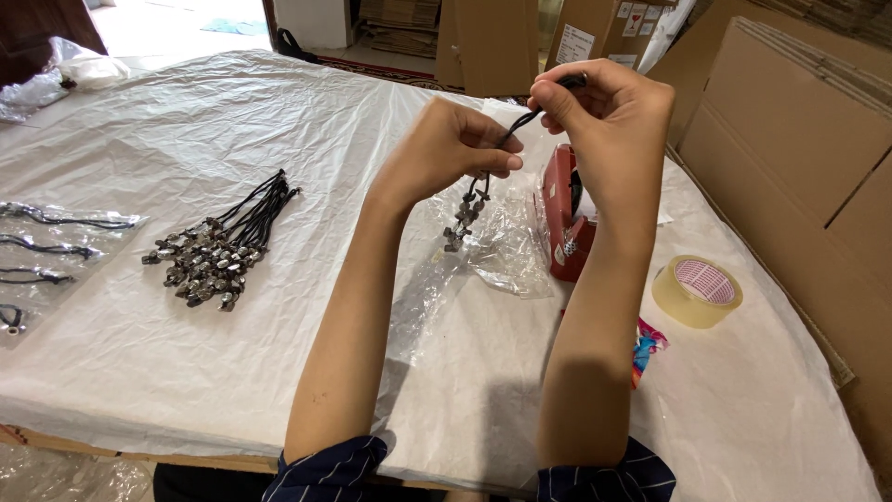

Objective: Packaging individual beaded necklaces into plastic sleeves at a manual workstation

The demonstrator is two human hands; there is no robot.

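From the head camera, both bare hands were raised above the table [139, 139], which was covered in a white plastic sheet. The right hand [609, 116] sat highest, its thumb and forefinger pinched shut on the top end of a black cord necklace [506, 138]. The left hand [455, 149] was lower and to the left of it, fingers curled closed around the cord's middle. Between the two hands the cord ran taut on a slant, upper right to lower left, and below the left hand it hung nearly straight down, ending in a cluster of metal pendants [465, 218] that dangled free over a clear plastic bag [506, 251]. So the left hand was the nearer one to the pendants, which lay directly beneath its fingers.

Relative to the held necklace, a red tape dispenser [562, 218] stood just to the right, partly behind the right forearm. A roll of clear tape [697, 291] lay further right and lower. A pile of similar necklaces [218, 246] lay well to the left, and bagged necklaces [56, 251] at the far left edge. Cardboard boxes [790, 139] stood along the right.
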